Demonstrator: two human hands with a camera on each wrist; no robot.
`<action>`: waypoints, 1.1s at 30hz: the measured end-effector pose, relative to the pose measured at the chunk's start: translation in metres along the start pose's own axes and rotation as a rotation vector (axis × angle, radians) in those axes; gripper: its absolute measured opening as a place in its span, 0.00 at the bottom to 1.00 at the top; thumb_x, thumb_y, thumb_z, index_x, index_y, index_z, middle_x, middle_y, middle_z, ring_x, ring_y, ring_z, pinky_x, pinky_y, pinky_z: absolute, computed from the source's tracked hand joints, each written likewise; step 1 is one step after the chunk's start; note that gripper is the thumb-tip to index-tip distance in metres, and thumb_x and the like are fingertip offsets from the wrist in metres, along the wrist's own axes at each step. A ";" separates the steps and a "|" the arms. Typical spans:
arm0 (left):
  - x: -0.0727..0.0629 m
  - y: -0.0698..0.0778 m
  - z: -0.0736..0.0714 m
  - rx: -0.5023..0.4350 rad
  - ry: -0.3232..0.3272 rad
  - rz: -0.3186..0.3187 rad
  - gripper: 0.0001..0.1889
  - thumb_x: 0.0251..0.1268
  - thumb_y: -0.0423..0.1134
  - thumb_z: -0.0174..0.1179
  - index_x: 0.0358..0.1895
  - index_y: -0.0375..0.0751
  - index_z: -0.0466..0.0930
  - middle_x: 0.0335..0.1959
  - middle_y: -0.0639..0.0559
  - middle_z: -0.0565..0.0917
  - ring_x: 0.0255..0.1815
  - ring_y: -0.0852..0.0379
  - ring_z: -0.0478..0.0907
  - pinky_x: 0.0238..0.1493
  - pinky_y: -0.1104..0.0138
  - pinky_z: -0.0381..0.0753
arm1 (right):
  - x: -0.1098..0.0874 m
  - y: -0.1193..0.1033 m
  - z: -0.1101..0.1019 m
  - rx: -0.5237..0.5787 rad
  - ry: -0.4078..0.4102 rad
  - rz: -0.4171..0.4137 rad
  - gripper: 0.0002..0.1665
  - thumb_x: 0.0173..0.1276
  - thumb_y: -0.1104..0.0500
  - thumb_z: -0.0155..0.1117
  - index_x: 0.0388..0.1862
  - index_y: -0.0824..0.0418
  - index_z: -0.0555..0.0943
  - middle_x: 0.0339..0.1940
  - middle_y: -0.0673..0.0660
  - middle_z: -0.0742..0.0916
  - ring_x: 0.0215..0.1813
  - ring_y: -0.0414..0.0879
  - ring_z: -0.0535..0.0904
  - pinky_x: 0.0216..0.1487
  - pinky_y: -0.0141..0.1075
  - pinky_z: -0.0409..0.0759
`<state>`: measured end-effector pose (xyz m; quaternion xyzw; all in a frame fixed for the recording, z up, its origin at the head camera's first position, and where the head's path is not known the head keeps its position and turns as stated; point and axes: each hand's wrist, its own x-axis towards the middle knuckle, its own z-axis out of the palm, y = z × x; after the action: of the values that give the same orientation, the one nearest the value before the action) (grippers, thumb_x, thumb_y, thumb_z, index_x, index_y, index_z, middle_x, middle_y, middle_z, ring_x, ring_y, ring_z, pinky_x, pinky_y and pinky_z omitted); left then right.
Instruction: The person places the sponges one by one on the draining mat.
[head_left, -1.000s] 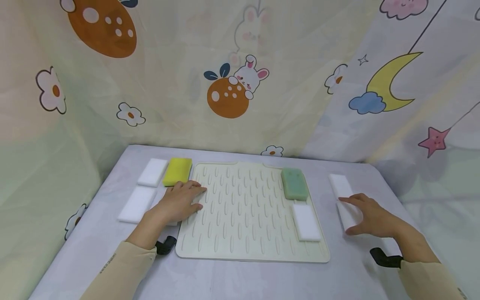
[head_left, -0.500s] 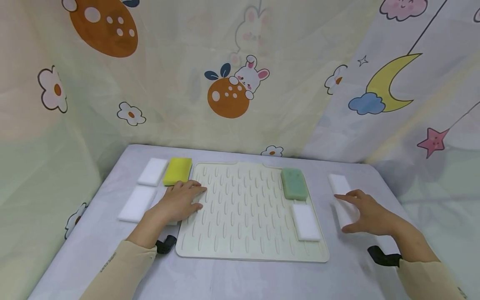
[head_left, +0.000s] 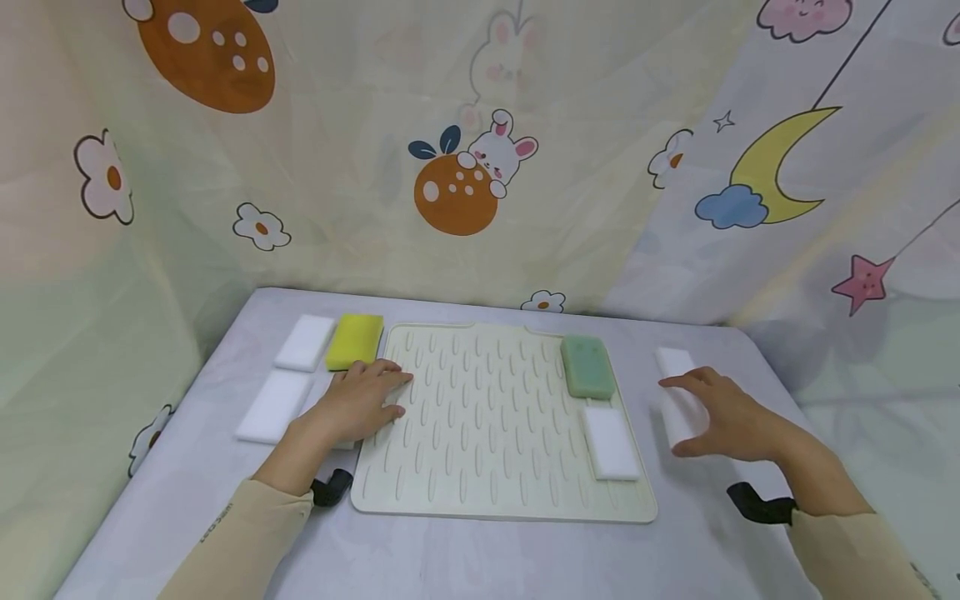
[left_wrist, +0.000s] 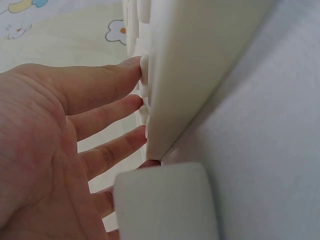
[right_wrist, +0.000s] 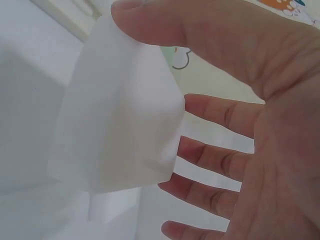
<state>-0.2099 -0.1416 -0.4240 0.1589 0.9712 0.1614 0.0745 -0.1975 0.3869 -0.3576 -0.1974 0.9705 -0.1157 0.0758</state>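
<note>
My right hand (head_left: 731,421) pinches a white sponge (head_left: 678,421) between thumb and fingertips, just above the table at the right. The right wrist view shows that white sponge (right_wrist: 120,110) spanning the gap from thumb to fingers. At the left edge of a cream ridged drying mat (head_left: 480,433) lies my left hand (head_left: 360,404), its fingers extended and touching the mat. In the left wrist view, fingertips rest along the mat's raised edge (left_wrist: 200,65), with a white block (left_wrist: 165,200) close below. A green sponge (head_left: 588,367) and a white sponge (head_left: 611,443) lie on the mat's right side.
Left of the mat lie a yellow sponge (head_left: 356,342) and white sponges, one at the back (head_left: 305,342) and one nearer (head_left: 275,407); my left arm partly hides more white pieces. Another white sponge (head_left: 672,360) lies behind my right hand. A printed curtain (head_left: 337,167) surrounds the table.
My right hand has moved a little to the left and away from me, carrying the white sponge with it. The left hand and the mat have stayed in place.
</note>
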 end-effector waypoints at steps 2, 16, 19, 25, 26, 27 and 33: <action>0.000 0.000 0.000 -0.001 0.000 0.000 0.28 0.73 0.46 0.64 0.74 0.51 0.74 0.76 0.45 0.70 0.74 0.33 0.63 0.68 0.35 0.63 | 0.001 -0.004 -0.002 0.002 0.000 0.000 0.57 0.46 0.40 0.87 0.72 0.57 0.72 0.67 0.70 0.73 0.64 0.69 0.71 0.55 0.62 0.76; 0.000 0.000 0.000 -0.007 0.000 -0.009 0.29 0.73 0.47 0.65 0.74 0.52 0.73 0.76 0.46 0.70 0.74 0.34 0.63 0.69 0.35 0.62 | 0.014 -0.025 -0.011 -0.012 -0.020 0.024 0.56 0.48 0.41 0.86 0.73 0.56 0.71 0.73 0.69 0.70 0.70 0.70 0.67 0.60 0.68 0.73; 0.000 0.000 0.000 -0.004 0.000 -0.005 0.28 0.72 0.47 0.65 0.74 0.52 0.74 0.76 0.46 0.70 0.74 0.34 0.63 0.68 0.35 0.63 | 0.017 -0.029 -0.011 -0.018 -0.024 0.021 0.56 0.49 0.40 0.86 0.74 0.55 0.71 0.74 0.69 0.70 0.71 0.70 0.66 0.61 0.69 0.73; -0.001 0.001 0.000 -0.003 -0.006 -0.007 0.29 0.73 0.47 0.65 0.74 0.51 0.73 0.76 0.46 0.70 0.74 0.34 0.63 0.69 0.35 0.63 | 0.026 -0.036 -0.012 -0.023 -0.025 -0.005 0.55 0.49 0.39 0.85 0.73 0.55 0.72 0.73 0.67 0.72 0.70 0.69 0.67 0.61 0.68 0.73; -0.001 0.001 0.000 -0.004 -0.007 -0.008 0.29 0.73 0.47 0.65 0.74 0.51 0.73 0.76 0.46 0.70 0.74 0.34 0.63 0.69 0.35 0.63 | 0.027 -0.037 -0.012 -0.024 -0.025 -0.011 0.55 0.49 0.39 0.85 0.73 0.55 0.72 0.72 0.67 0.72 0.70 0.69 0.68 0.61 0.68 0.73; -0.001 0.001 0.000 -0.003 -0.007 -0.009 0.29 0.73 0.47 0.65 0.74 0.51 0.73 0.76 0.46 0.70 0.74 0.34 0.63 0.69 0.35 0.63 | 0.029 -0.039 -0.012 -0.025 -0.025 -0.011 0.54 0.50 0.39 0.85 0.73 0.55 0.72 0.72 0.66 0.72 0.69 0.68 0.68 0.61 0.67 0.73; -0.001 0.002 -0.002 -0.008 -0.007 -0.007 0.28 0.73 0.46 0.65 0.74 0.51 0.74 0.76 0.46 0.70 0.74 0.34 0.63 0.68 0.35 0.63 | 0.040 -0.045 -0.009 -0.036 -0.024 -0.022 0.53 0.50 0.39 0.85 0.73 0.53 0.73 0.71 0.64 0.74 0.68 0.66 0.70 0.62 0.65 0.74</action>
<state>-0.2083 -0.1407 -0.4217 0.1556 0.9708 0.1643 0.0791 -0.2192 0.3324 -0.3417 -0.2107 0.9692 -0.0968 0.0828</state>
